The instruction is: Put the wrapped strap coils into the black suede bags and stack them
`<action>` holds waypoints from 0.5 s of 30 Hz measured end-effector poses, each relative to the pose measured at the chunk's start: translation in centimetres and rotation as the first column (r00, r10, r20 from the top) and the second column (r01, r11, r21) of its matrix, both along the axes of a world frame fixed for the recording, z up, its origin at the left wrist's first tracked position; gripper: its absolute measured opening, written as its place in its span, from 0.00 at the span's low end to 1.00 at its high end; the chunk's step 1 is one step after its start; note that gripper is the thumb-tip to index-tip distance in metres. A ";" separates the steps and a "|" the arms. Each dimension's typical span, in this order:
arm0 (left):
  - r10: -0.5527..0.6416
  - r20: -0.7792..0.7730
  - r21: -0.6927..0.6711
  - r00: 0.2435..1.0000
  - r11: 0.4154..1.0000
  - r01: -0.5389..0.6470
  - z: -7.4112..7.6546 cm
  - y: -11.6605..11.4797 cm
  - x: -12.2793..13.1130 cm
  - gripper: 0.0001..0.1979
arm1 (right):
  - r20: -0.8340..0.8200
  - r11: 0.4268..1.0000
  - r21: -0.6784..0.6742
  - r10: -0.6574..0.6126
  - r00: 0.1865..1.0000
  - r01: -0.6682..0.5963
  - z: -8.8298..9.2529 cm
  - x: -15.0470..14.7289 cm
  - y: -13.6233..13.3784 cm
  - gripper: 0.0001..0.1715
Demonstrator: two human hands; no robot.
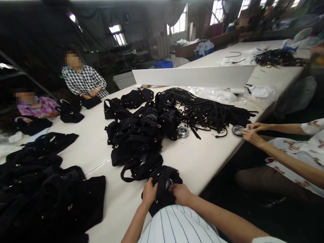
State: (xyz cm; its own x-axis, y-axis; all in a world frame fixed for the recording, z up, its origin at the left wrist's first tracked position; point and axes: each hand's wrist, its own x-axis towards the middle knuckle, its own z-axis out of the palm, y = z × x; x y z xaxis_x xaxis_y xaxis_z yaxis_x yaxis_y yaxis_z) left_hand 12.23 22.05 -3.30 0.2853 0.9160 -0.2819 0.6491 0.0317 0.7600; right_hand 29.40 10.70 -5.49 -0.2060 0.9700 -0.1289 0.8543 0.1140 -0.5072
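Note:
A black fabric bag with small gold-coloured fittings lies against my body at the near edge of the table. My left hand grips its left side, thumb on top and fingers closed on the cloth. At the bag's opening is my right hand, its fingers bent and closed near a small shiny, clear-looking bit; whether they hold that or the bag's edge is hard to see. Just beyond lies another black bag with a looped handle, at the front of a heap of similar bags.
Black straps with gold clips lie beyond the heap. More black bags cover the table's left side. At right a co-worker's hands hold a coiled strap. Two people sit or stand across the pale table. A white board stands behind.

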 end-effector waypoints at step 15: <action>-0.049 0.111 -0.008 0.993 0.999 0.051 2.1 -0.8 -1.6 0.12 | 0.129 0.998 0.066 -0.025 0.991 0.016 3.1 0.2 -1.1 0.22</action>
